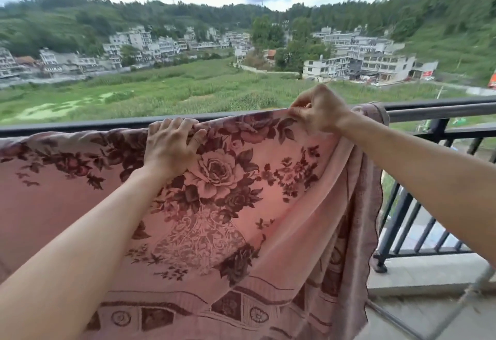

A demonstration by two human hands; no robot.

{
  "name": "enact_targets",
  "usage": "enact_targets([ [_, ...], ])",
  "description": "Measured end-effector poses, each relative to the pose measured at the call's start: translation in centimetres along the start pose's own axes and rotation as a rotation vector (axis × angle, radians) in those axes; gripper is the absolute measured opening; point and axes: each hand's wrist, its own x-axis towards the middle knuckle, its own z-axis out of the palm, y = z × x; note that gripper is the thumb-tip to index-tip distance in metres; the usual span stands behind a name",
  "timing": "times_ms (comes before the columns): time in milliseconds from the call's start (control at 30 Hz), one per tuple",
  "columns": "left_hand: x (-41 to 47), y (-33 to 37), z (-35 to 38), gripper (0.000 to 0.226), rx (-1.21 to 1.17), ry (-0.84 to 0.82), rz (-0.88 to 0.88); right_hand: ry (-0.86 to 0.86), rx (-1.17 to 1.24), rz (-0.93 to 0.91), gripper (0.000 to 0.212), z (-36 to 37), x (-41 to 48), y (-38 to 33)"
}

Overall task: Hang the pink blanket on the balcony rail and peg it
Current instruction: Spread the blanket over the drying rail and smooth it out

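The pink blanket (236, 205), printed with dark roses, hangs draped over the black balcony rail (442, 110) and fills the lower view. My left hand (171, 146) lies on its top fold at the rail, fingers curled over the edge. My right hand (319, 110) pinches the top edge further right, lifting it slightly above the rail. The blanket's right end bunches over the rail at the far right. No peg is visible.
Vertical black balusters (418, 213) run below the rail at the right, above a concrete ledge (429, 272). A thin metal bar (467, 296) crosses the lower right corner. Beyond the rail lie green fields, buildings and hills.
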Motion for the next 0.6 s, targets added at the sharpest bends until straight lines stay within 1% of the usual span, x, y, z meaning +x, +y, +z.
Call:
enact_targets([
  [67, 0.2, 0.2, -0.1, 0.056, -0.002, -0.020, -0.017, 0.084, -0.049, 0.013, 0.017, -0.1, 1.2, 0.2],
  [133, 0.4, 0.4, -0.1, 0.061, 0.002, -0.042, -0.030, 0.152, -0.100, 0.044, 0.020, 0.5, 2.0, -0.2],
  [167, 0.6, 0.4, -0.2, 0.062, 0.006, -0.054, -0.031, 0.150, -0.106, 0.071, 0.019, 1.0, 2.2, -0.3],
  [233, 0.7, 0.2, -0.3, 0.060, 0.022, -0.072, -0.029, 0.068, -0.125, 0.144, 0.023, 2.1, 1.8, -0.3],
  [300, 0.8, 0.0, -0.7, 0.053, 0.030, -0.077, -0.055, 0.027, -0.120, 0.154, 0.023, 2.4, 1.0, 0.0],
  [367, 1.2, 0.3, -1.1, 0.043, 0.027, -0.054, -0.109, 0.100, -0.105, 0.102, 0.023, 1.5, 0.0, 0.3],
  [433, 1.8, 2.0, -1.4, 0.033, -0.006, 0.021, -0.117, 0.263, -0.164, 0.061, 0.024, 0.0, -1.4, 1.3],
  [500, 2.3, 5.2, -1.6, 0.034, -0.085, 0.079, -0.049, 0.403, -0.271, 0.072, 0.027, -1.2, -3.2, 2.7],
  [600, 2.8, 11.5, -1.0, 0.031, -0.197, 0.052, 0.139, 0.444, -0.372, 0.199, 0.042, -1.5, -5.7, 5.1],
])
